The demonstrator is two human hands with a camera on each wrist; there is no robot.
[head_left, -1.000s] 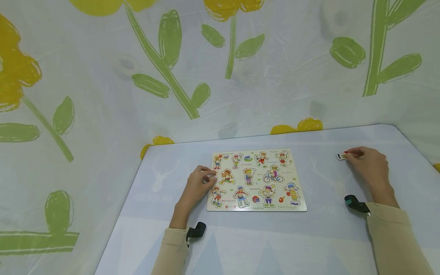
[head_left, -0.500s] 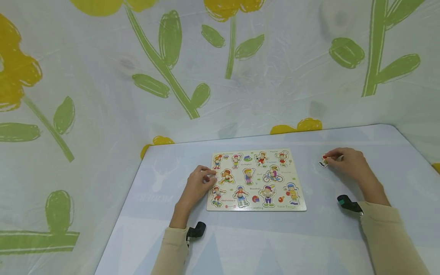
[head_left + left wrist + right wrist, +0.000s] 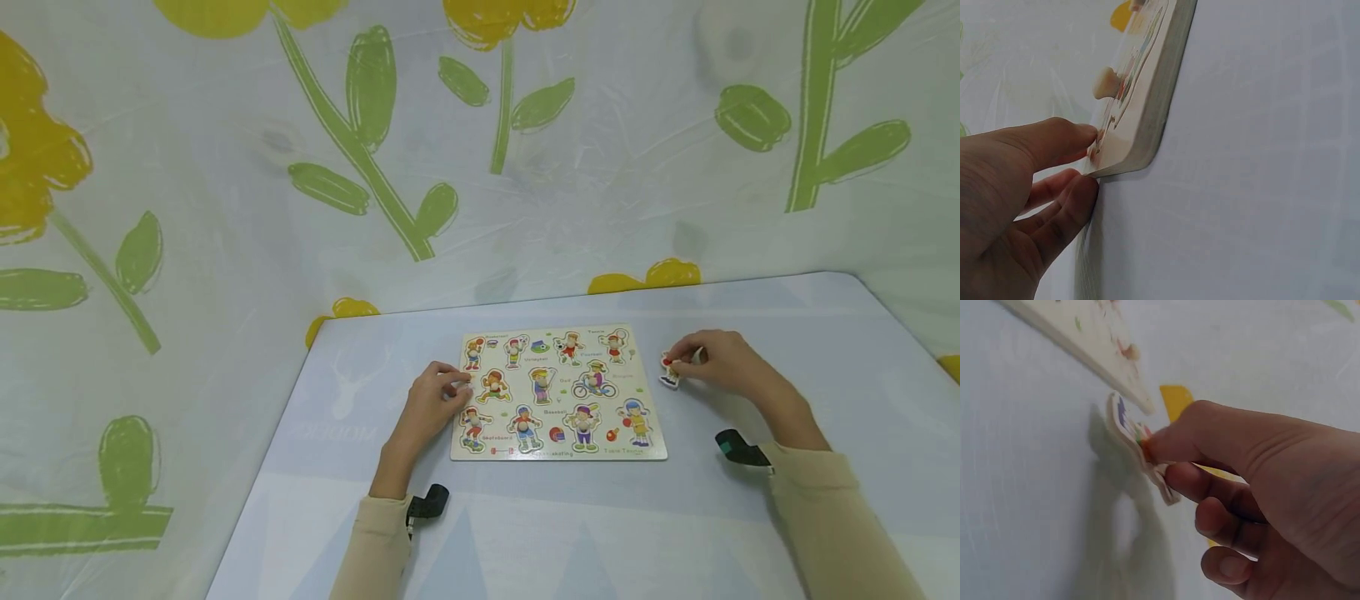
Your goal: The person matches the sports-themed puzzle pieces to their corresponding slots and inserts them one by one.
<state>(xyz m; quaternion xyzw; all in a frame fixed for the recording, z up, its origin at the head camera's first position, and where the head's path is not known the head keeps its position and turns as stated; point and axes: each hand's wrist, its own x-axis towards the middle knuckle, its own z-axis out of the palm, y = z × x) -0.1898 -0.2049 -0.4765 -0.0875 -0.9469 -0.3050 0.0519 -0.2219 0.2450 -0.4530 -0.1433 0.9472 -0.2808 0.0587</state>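
Observation:
A wooden peg puzzle board [image 3: 521, 390] lies flat on the table, showing sports figures, several with round knobs such as the knob [image 3: 1107, 83] in the left wrist view. My left hand [image 3: 432, 402] holds the board's left edge, thumb on top and a fingertip against the side. Right of the board, my right hand [image 3: 731, 367] pinches a small puzzle piece [image 3: 669, 373] between thumb and index finger. In the right wrist view the piece [image 3: 1124, 422] is tilted just above the table, apart from the board; the fingers cover part of its picture.
The pale table [image 3: 517, 525] carries faint printed shapes. Behind it hangs a white curtain [image 3: 540, 225] with yellow flowers and green leaves. A black wrist camera [image 3: 430, 502] is on the left sleeve, another black camera [image 3: 741, 448] on the right.
My right hand has moved left with the puzzle piece, close to the board's right edge, and the piece has turned more upright in view. The left hand and board have stayed still.

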